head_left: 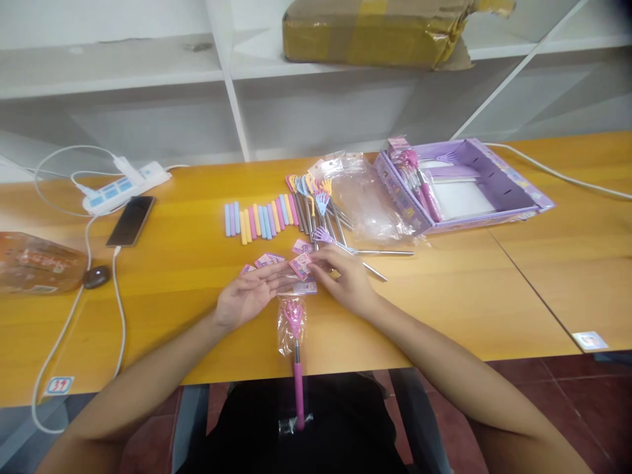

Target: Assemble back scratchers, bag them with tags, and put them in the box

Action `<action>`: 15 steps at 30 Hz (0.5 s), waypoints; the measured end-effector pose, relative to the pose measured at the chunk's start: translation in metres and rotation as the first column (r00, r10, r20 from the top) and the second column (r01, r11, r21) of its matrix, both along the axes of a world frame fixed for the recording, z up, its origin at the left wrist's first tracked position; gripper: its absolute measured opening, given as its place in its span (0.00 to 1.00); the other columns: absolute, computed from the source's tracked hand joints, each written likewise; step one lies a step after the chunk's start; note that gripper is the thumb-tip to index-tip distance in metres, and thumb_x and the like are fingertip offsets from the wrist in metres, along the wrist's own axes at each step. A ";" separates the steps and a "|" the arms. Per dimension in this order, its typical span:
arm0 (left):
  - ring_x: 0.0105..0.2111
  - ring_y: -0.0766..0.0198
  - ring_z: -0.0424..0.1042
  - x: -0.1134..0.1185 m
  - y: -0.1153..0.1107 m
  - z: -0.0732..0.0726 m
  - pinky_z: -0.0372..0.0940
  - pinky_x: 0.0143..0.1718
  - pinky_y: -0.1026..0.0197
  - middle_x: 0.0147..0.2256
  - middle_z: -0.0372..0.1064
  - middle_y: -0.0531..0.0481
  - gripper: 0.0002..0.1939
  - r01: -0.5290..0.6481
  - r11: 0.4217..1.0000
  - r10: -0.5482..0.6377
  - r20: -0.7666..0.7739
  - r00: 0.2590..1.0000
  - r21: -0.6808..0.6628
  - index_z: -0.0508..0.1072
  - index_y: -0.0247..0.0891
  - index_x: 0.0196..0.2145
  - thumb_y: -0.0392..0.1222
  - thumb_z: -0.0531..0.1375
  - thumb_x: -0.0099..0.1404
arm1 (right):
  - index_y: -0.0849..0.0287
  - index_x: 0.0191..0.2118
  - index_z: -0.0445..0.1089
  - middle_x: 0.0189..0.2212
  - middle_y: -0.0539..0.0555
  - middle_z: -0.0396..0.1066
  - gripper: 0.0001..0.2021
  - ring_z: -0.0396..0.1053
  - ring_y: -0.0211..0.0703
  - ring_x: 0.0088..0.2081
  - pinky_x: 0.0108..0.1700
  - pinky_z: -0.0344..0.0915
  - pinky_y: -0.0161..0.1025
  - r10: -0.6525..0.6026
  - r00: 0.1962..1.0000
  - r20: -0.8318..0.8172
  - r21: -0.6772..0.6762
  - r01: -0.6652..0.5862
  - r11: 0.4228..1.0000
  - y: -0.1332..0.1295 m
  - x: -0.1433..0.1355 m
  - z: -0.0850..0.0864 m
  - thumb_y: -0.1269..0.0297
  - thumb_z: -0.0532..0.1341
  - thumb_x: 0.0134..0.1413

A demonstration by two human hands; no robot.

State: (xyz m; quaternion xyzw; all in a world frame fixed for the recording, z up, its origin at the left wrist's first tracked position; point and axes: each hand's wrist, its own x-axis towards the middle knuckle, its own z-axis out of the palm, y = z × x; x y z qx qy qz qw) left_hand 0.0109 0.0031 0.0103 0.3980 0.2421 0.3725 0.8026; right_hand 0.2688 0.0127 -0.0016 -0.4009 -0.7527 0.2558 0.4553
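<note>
A small pink printed card [301, 265] is pinched in the fingertips of my right hand [346, 276]. Palm up, with its fingers stretched out, my left hand [251, 294] reaches to the card's left edge. More printed cards [269, 259] lie on the table just behind my left fingers. Below the hands, a pink back scratcher [298, 382] with a hand-shaped head sits in a clear bag, its handle hanging past the table edge. Behind my right hand is a pile of back scratchers [322, 201] with metal rods and coloured heads. Coloured handle sleeves [261, 220] lie in a row to its left.
Clear plastic bags [375, 204] lie beside a purple display box [494, 178] holding a bagged pink scratcher. At left are a phone [131, 221], a power strip [128, 187], cables and an orange package [39, 263]. A taped carton [370, 31] rests on the shelf.
</note>
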 end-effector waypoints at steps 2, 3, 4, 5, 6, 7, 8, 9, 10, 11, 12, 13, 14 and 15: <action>0.66 0.37 0.70 0.000 0.000 -0.002 0.51 0.74 0.30 0.62 0.75 0.32 0.32 -0.002 1.000 0.003 0.029 1.000 -0.014 0.77 0.31 0.61 0.47 0.58 0.64 | 0.53 0.52 0.78 0.42 0.57 0.78 0.09 0.76 0.46 0.40 0.40 0.76 0.43 0.022 1.000 0.018 0.026 -0.023 0.999 -0.001 0.000 0.001 0.63 0.61 0.74; 0.66 0.37 0.70 0.000 0.000 -0.003 0.50 0.75 0.31 0.62 0.75 0.33 0.31 -0.001 1.000 0.002 0.042 0.999 -0.021 0.77 0.31 0.61 0.47 0.58 0.64 | 0.53 0.52 0.78 0.42 0.57 0.78 0.09 0.76 0.46 0.40 0.40 0.76 0.43 0.024 0.999 0.025 0.035 -0.025 0.999 -0.001 0.000 0.001 0.63 0.61 0.74; 0.67 0.37 0.70 -0.001 0.001 -0.004 0.49 0.75 0.31 0.63 0.75 0.33 0.31 -0.001 1.000 0.002 0.053 0.999 -0.028 0.77 0.31 0.61 0.47 0.58 0.64 | 0.53 0.52 0.78 0.42 0.57 0.78 0.09 0.76 0.46 0.39 0.40 0.76 0.44 0.025 0.999 0.030 0.047 -0.026 0.999 -0.001 0.000 0.001 0.63 0.61 0.74; 0.67 0.37 0.69 -0.001 0.001 -0.005 0.48 0.75 0.31 0.63 0.75 0.33 0.31 0.002 0.999 0.000 0.063 0.998 -0.033 0.77 0.31 0.62 0.47 0.58 0.64 | 0.54 0.53 0.77 0.42 0.57 0.78 0.09 0.75 0.46 0.38 0.40 0.76 0.44 0.026 0.999 0.034 0.063 -0.028 0.998 -0.001 0.000 0.001 0.64 0.61 0.74; 0.67 0.37 0.68 -0.001 0.001 -0.005 0.47 0.75 0.31 0.64 0.74 0.33 0.32 0.008 0.999 -0.005 0.071 0.997 -0.036 0.77 0.30 0.62 0.46 0.58 0.64 | 0.54 0.53 0.77 0.41 0.56 0.77 0.09 0.75 0.45 0.38 0.39 0.75 0.43 0.030 0.999 0.038 0.082 -0.033 0.996 -0.001 0.000 0.001 0.64 0.61 0.74; 0.68 0.36 0.68 -0.002 0.001 -0.006 0.47 0.75 0.31 0.64 0.74 0.33 0.32 0.015 0.999 -0.012 0.081 0.997 -0.038 0.76 0.30 0.63 0.46 0.58 0.65 | 0.54 0.53 0.77 0.41 0.56 0.77 0.09 0.74 0.45 0.38 0.40 0.75 0.43 0.040 0.998 0.041 0.104 -0.044 0.994 0.000 0.000 0.000 0.65 0.62 0.74; 0.68 0.36 0.67 -0.002 0.001 -0.006 0.46 0.75 0.31 0.64 0.74 0.33 0.32 0.024 0.999 -0.020 0.089 0.996 -0.039 0.76 0.30 0.63 0.46 0.57 0.65 | 0.54 0.54 0.77 0.41 0.56 0.76 0.09 0.74 0.45 0.39 0.41 0.75 0.43 0.052 0.998 0.043 0.126 -0.057 0.990 0.000 0.000 0.000 0.66 0.62 0.74; 0.68 0.36 0.67 -0.002 0.001 -0.007 0.46 0.74 0.30 0.64 0.74 0.33 0.32 0.031 0.999 -0.027 0.096 0.995 -0.042 0.76 0.30 0.64 0.45 0.57 0.66 | 0.55 0.54 0.77 0.41 0.56 0.76 0.10 0.75 0.45 0.40 0.42 0.75 0.43 0.063 0.997 0.048 0.146 -0.070 0.987 0.001 0.000 -0.001 0.67 0.62 0.74; 0.68 0.37 0.67 -0.003 0.000 -0.007 0.47 0.74 0.30 0.63 0.74 0.33 0.31 0.036 0.998 -0.031 0.100 0.994 -0.046 0.76 0.30 0.64 0.45 0.57 0.66 | 0.54 0.56 0.76 0.41 0.56 0.75 0.10 0.75 0.45 0.41 0.43 0.75 0.44 0.071 0.996 0.057 0.160 -0.080 0.984 0.001 0.000 -0.001 0.67 0.62 0.74; 0.67 0.37 0.67 -0.003 0.000 -0.008 0.48 0.74 0.30 0.63 0.75 0.33 0.31 0.039 0.998 -0.033 0.103 0.994 -0.054 0.76 0.31 0.64 0.44 0.56 0.66 | 0.54 0.57 0.76 0.42 0.56 0.75 0.11 0.75 0.46 0.42 0.44 0.75 0.44 0.076 0.995 0.068 0.165 -0.086 0.983 0.001 0.000 -0.002 0.68 0.61 0.74; 0.67 0.38 0.67 -0.003 0.000 -0.008 0.50 0.73 0.30 0.62 0.75 0.34 0.31 0.040 0.997 -0.033 0.105 0.994 -0.064 0.76 0.32 0.64 0.44 0.56 0.67 | 0.53 0.59 0.75 0.41 0.56 0.75 0.13 0.75 0.45 0.41 0.44 0.75 0.44 0.079 0.994 0.079 0.158 -0.091 0.983 0.001 0.000 -0.003 0.68 0.61 0.74; 0.66 0.38 0.67 -0.003 -0.001 -0.009 0.52 0.72 0.31 0.62 0.75 0.34 0.31 0.040 0.996 -0.032 0.109 0.994 -0.075 0.76 0.32 0.64 0.44 0.56 0.66 | 0.53 0.60 0.73 0.40 0.55 0.74 0.14 0.74 0.44 0.40 0.43 0.75 0.43 0.079 0.993 0.084 0.146 -0.091 0.985 0.001 0.000 -0.003 0.68 0.61 0.74; 0.66 0.38 0.68 -0.003 -0.001 -0.009 0.54 0.71 0.31 0.62 0.74 0.35 0.32 0.042 0.995 -0.033 0.111 0.993 -0.087 0.76 0.33 0.65 0.45 0.56 0.66 | 0.53 0.61 0.72 0.39 0.54 0.73 0.14 0.73 0.44 0.38 0.41 0.74 0.42 0.078 0.993 0.084 0.130 -0.089 0.988 0.001 0.000 -0.003 0.68 0.61 0.74; 0.65 0.39 0.68 -0.003 -0.001 -0.009 0.56 0.71 0.31 0.62 0.74 0.35 0.32 0.046 0.994 -0.034 0.113 0.993 -0.098 0.75 0.34 0.65 0.45 0.57 0.66 | 0.53 0.60 0.72 0.38 0.53 0.72 0.14 0.72 0.43 0.36 0.40 0.74 0.41 0.077 0.994 0.080 0.112 -0.086 0.990 0.001 0.000 -0.003 0.68 0.62 0.74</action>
